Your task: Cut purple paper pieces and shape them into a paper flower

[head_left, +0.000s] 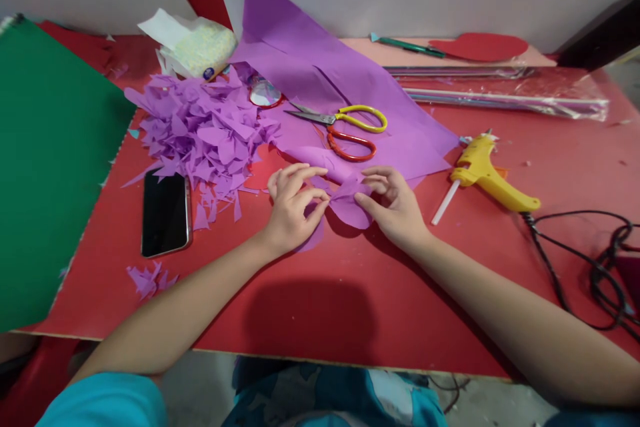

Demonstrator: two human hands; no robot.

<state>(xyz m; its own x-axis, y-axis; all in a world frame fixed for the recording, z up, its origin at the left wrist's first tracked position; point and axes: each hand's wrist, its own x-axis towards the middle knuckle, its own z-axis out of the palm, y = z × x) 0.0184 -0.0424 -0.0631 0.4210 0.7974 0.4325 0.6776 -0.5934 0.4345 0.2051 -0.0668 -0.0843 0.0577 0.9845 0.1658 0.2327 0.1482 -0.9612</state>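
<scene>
Between my hands is a purple paper flower [350, 205], its rounded petals spread just above the red table. The fingers of my left hand [297, 210] pinch its left side, thumb and forefinger together. My right hand [393, 203] grips the right edge between thumb and fingers. Right behind the flower lie a rolled part of a large purple paper sheet [320, 160] and scissors [333, 121] with one yellow and one red handle. Another bit of purple paper [313, 240] shows under my left hand.
A heap of purple paper pieces [205, 123] and a phone [165, 213] lie left, beside a green board [55, 173]. A yellow glue gun [493, 173] with a black cord [555, 273] lies right. Behind are wrapped sticks [505, 100] and a tissue pack [200, 47].
</scene>
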